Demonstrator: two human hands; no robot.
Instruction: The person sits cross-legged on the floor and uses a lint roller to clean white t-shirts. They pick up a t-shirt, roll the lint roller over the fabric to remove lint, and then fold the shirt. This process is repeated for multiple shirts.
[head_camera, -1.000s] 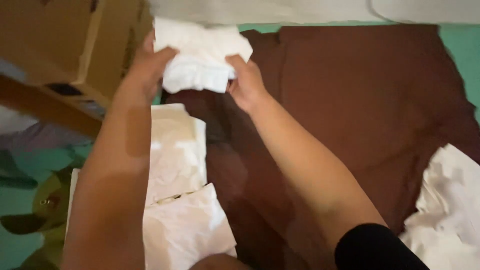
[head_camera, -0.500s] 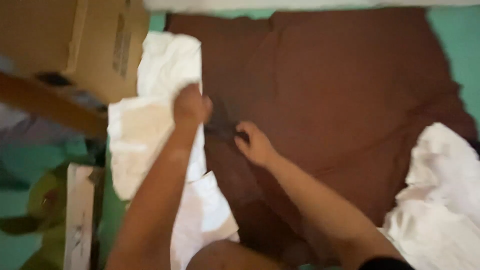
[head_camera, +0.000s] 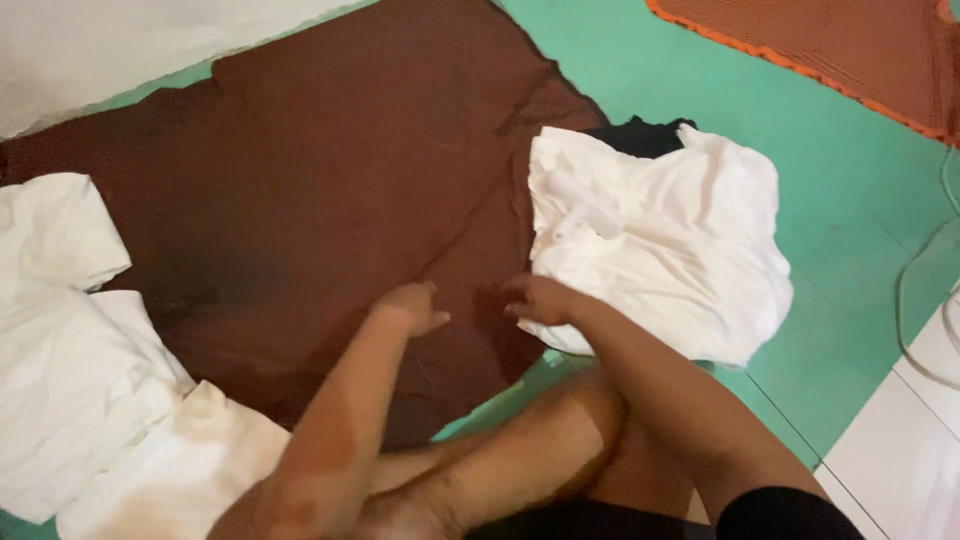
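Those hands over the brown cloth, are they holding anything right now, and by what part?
Nothing is held. The left hand hovers open over the brown cloth; the right hand reaches toward the edge of the white pile.

Crumpled white cloth pile (head_camera: 660, 235) — on green floor (head_camera: 850, 190)

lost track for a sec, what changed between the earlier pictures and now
The left hand let go of the folded white cloths at left; both hands, empty, moved right toward the rumpled white pile, the right hand at its edge. The brown cloth stays spread on the green floor.
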